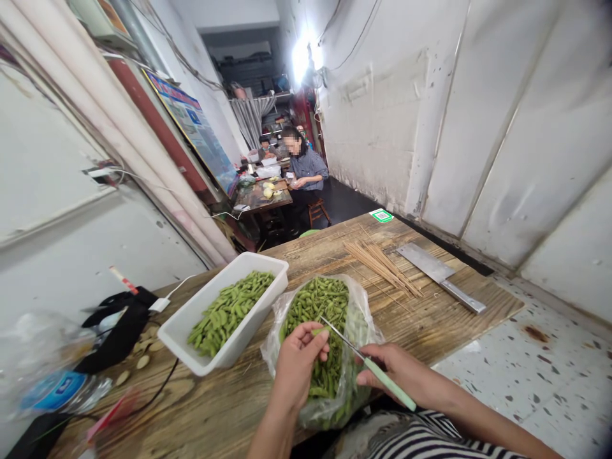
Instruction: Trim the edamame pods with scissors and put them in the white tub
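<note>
My left hand (303, 354) is closed, with a green soybean pod (318, 331) pinched between thumb and fingers. My right hand (389, 370) grips a slim cutting tool (388, 381) with a pale green handle; whether it is a knife or scissors seen edge-on I cannot tell. Its metal tip lies close beside the pod. Below both hands, an open clear plastic bag (361, 306) is full of green pods (320, 296). To its left stands a white plastic tub (179, 338), partly filled with more pods (232, 312).
Thin wooden skewers (382, 264) and a cleaver (440, 274) lie on the wooden table (306, 255) at right. A plastic bottle (64, 390), a black case (119, 328) and a cable clutter the left. A person (306, 166) sits at another table farther back.
</note>
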A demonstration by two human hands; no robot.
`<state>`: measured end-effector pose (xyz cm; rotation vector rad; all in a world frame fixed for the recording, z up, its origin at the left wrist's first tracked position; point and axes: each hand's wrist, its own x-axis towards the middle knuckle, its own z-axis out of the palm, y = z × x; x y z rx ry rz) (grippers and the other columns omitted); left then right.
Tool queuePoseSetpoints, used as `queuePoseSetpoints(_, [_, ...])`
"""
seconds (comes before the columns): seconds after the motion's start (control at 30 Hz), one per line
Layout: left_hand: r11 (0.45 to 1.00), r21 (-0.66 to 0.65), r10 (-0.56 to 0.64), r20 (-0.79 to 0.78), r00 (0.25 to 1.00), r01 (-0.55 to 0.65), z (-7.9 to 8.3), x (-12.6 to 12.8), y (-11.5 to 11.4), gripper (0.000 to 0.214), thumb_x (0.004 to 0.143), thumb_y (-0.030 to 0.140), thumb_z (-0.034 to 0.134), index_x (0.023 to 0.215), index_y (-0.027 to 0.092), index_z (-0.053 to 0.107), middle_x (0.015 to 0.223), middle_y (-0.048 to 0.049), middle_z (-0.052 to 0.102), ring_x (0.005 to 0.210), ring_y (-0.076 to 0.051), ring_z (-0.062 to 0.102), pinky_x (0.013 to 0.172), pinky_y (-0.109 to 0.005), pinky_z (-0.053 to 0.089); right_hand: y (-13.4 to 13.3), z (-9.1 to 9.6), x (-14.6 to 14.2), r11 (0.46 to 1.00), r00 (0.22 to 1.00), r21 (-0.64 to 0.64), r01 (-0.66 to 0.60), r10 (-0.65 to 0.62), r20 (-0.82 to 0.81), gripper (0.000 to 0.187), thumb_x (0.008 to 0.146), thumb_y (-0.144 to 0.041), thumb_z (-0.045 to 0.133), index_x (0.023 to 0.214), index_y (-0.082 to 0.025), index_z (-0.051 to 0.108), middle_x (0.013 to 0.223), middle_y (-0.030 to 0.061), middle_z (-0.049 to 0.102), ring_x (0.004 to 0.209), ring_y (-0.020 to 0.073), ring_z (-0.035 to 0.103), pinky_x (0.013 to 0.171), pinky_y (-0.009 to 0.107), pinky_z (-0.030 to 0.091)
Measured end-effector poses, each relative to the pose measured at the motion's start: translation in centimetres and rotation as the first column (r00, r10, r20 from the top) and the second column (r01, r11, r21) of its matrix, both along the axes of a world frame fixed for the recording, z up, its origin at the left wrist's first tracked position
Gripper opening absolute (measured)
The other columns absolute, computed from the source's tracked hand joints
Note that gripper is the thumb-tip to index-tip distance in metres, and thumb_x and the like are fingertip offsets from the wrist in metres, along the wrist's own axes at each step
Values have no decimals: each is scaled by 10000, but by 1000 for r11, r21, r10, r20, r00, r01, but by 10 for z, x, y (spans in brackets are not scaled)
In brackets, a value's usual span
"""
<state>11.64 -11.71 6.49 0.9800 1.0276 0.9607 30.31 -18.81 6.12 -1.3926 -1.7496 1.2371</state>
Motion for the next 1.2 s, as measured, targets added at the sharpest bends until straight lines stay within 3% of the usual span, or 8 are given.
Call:
queuePoseSetpoints(0.2, [995, -49, 91, 98, 991, -87, 0, -3, 2, 343, 576, 285, 811, 836, 123, 658, 585, 34, 581, 529, -55, 504, 507, -158, 409, 0, -1, 1, 993, 994, -116, -14, 1, -112, 496, 784, -631, 557, 917, -154, 580, 550, -60, 434, 448, 95, 410, 411, 183, 308])
queuePoseSetpoints(0.37, [997, 8, 71, 43, 997, -71, -2, -8, 5, 310, 630, 321, 770, 844, 128, 656, 748, -38, 669, 634, -103, 587, 526, -184, 430, 0, 5, 6, 998, 998, 18, -63, 63, 1, 450, 837, -561, 540, 1001, -146, 592, 739, -1, 568, 564, 114, 481, 499, 191, 377])
queuePoseSetpoints(0.5, [995, 99, 33, -144, 989, -18, -3, -11, 6, 312, 697, 375, 706, 867, 121, 644, 496, 39, 546, 433, -60, 416, 415, -165, 294, 1, 4, 7, 996, 996, 55, -75, 73, 45, 422, 843, -533, 549, 1019, -153, 603, 812, 14, 613, 683, 151, 523, 610, 210, 415])
queuePoseSetpoints(0.67, [987, 120, -72, -287, 955, 110, -1, -14, 4, 431, 738, 471, 637, 991, 122, 633, 511, 64, 466, 452, -70, 351, 429, -180, 232, 3, 4, 6, 997, 997, 27, -69, 68, 48, 436, 824, -535, 571, 1026, -151, 612, 852, 23, 630, 731, 170, 546, 647, 218, 427])
queuePoseSetpoints(0.87, [953, 127, -201, -412, 889, 275, 3, -12, -1, 386, 788, 523, 549, 697, 149, 590, 453, 73, 365, 435, -75, 283, 448, -204, 202, 6, 9, 6, 996, 994, 15, -91, 90, 57, 455, 805, -534, 593, 1057, -156, 623, 841, 16, 626, 736, 175, 547, 658, 221, 431])
queuePoseSetpoints(1.03, [925, 154, -252, -435, 865, 347, 8, -12, -5, 391, 802, 514, 523, 630, 166, 565, 453, 66, 345, 450, -88, 281, 464, -216, 206, 4, 6, 8, 996, 993, 18, -91, 89, 75, 473, 751, -522, 658, 1058, -164, 625, 839, 3, 627, 709, 162, 532, 660, 214, 427])
queuePoseSetpoints(1.2, [912, 76, -324, -466, 823, 403, 7, -11, -11, 398, 788, 532, 510, 658, 169, 606, 434, 57, 369, 421, -97, 284, 446, -227, 203, 4, -1, 5, 997, 994, -37, -69, 72, 79, 390, 773, -532, 626, 831, -149, 659, 677, -32, 541, 634, 130, 477, 564, 180, 374])
